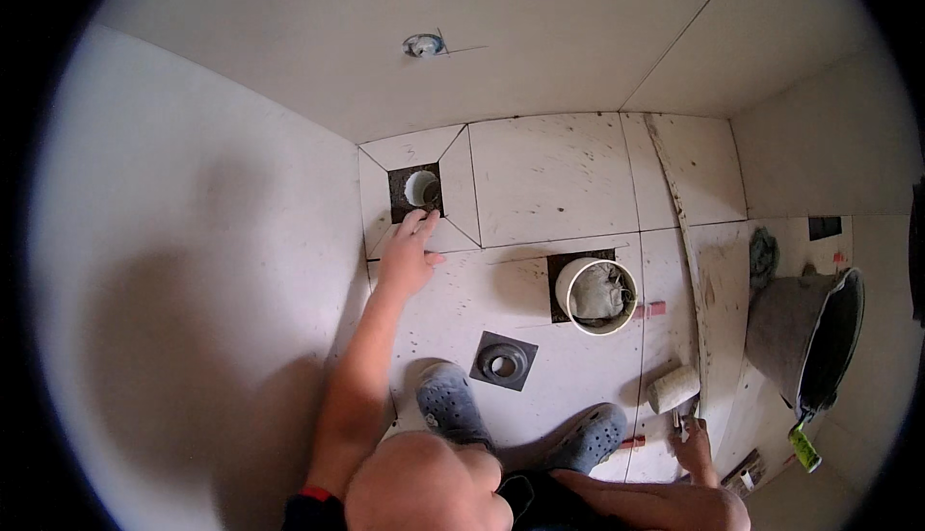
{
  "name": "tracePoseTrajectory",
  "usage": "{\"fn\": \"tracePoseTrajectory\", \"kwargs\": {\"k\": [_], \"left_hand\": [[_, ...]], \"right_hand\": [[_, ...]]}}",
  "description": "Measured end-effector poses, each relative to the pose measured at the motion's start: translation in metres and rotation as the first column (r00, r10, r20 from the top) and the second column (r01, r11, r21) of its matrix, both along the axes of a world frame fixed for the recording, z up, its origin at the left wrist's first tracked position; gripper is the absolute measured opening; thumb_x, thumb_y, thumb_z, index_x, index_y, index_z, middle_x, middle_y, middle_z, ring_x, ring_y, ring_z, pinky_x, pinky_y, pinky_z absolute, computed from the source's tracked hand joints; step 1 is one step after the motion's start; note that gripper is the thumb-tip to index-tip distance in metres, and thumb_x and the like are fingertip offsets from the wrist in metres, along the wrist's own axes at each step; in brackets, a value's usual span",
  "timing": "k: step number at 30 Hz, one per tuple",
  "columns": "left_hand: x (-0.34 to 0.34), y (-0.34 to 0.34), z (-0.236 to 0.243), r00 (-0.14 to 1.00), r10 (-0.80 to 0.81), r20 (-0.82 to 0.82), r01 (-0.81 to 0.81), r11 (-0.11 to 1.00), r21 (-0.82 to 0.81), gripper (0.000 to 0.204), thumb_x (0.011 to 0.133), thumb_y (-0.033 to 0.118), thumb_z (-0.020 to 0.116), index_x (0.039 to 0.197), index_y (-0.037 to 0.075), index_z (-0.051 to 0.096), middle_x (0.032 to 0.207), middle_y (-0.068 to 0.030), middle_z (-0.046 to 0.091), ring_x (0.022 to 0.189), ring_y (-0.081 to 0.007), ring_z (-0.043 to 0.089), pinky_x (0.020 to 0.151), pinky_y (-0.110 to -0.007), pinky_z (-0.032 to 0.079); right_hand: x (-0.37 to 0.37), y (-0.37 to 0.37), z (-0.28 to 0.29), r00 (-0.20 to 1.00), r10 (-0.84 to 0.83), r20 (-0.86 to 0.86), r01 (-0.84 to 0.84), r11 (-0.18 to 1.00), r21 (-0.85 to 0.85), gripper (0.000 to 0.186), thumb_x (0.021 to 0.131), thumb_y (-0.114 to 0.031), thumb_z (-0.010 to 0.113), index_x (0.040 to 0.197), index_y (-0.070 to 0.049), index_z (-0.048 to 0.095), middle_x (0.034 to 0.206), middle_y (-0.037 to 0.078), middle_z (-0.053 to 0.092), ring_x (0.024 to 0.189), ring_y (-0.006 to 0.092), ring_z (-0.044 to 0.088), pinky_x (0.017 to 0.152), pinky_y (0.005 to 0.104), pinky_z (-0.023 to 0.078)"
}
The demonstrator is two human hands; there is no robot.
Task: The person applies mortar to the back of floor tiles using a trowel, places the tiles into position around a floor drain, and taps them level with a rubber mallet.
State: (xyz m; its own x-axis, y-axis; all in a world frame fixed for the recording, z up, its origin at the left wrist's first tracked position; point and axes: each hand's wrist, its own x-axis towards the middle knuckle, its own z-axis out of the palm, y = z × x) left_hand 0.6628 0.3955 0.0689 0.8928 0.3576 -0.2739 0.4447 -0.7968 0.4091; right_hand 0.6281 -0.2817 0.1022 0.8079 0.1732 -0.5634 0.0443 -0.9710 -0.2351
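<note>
My left hand (pixel 409 256) reaches forward with fingers stretched out, the tips at the near edge of a square cut-out (pixel 396 205) in the floor tiles. A round pale pipe (pixel 420 189) opens inside that cut-out, and mitred tile pieces frame it. In my right hand (pixel 692 449), low at the right, is the handle of a mallet with a thick whitish head (pixel 673 389). The mallet head is over the floor beside a long narrow strip (pixel 677 205). A black square drain flange (pixel 489 374) with a round opening lies on the tile ahead of my feet.
A white bucket (pixel 627 290) with a grey rag inside stands partly over another square cut-out (pixel 559 311). To the right is a large dark bucket (pixel 785 329), near a green-handled tool (pixel 805 448). Red pieces (pixel 651 309) lie on the floor. Walls rise left and ahead.
</note>
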Motion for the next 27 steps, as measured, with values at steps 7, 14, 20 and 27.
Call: {"fn": "tracePoseTrajectory", "kwargs": {"k": [7,14,20,27], "left_hand": [[-0.031,-0.023,-0.048,0.987,-0.019,0.161,-0.02,0.972,0.233,0.078,0.095,0.036,0.058,0.152,-0.005,0.025,0.16,-0.0204,0.022,0.149,-0.0385,0.018,0.121,-0.05,0.017],[-0.03,-0.029,-0.044,0.986,-0.003,0.166,-0.025,0.986,0.164,0.083,0.096,0.039,0.055,0.152,-0.01,0.017,0.161,-0.0267,0.014,0.151,-0.0396,0.011,0.123,-0.049,0.01],[-0.029,-0.031,-0.051,0.973,0.043,0.225,-0.077,0.987,0.144,0.079,0.097,0.037,0.054,0.151,-0.009,0.021,0.161,-0.0249,0.018,0.15,-0.0388,0.014,0.123,-0.05,0.011],[-0.04,-0.015,-0.063,0.915,0.11,0.389,-0.218,0.944,0.247,0.059,0.099,0.025,0.048,0.149,-0.005,0.034,0.157,-0.0213,0.031,0.148,-0.0362,0.024,0.121,-0.049,0.019]], "right_hand": [[0.023,0.027,-0.025,0.988,-0.021,-0.153,-0.001,0.99,-0.144,0.027,0.078,-0.014,0.066,0.096,0.005,0.063,0.095,0.028,0.066,0.094,0.0481,0.062,0.081,0.0515,0.05],[0.053,0.037,0.038,0.939,-0.075,-0.336,0.044,0.994,-0.1,0.038,0.07,-0.007,0.079,0.106,0.001,0.068,0.095,0.015,0.074,0.088,0.0255,0.071,0.082,0.0382,0.055],[0.127,0.183,0.186,0.937,-0.075,-0.34,0.221,0.883,0.414,0.024,0.075,0.0,0.078,0.096,-0.004,0.069,0.091,0.011,0.071,0.093,0.0247,0.068,0.086,0.0393,0.053],[0.191,0.329,0.24,0.88,0.455,0.134,-0.355,0.444,0.822,0.008,0.09,-0.013,0.069,0.087,-0.006,0.066,0.091,0.014,0.068,0.096,0.0306,0.068,0.09,0.0465,0.054]]}}
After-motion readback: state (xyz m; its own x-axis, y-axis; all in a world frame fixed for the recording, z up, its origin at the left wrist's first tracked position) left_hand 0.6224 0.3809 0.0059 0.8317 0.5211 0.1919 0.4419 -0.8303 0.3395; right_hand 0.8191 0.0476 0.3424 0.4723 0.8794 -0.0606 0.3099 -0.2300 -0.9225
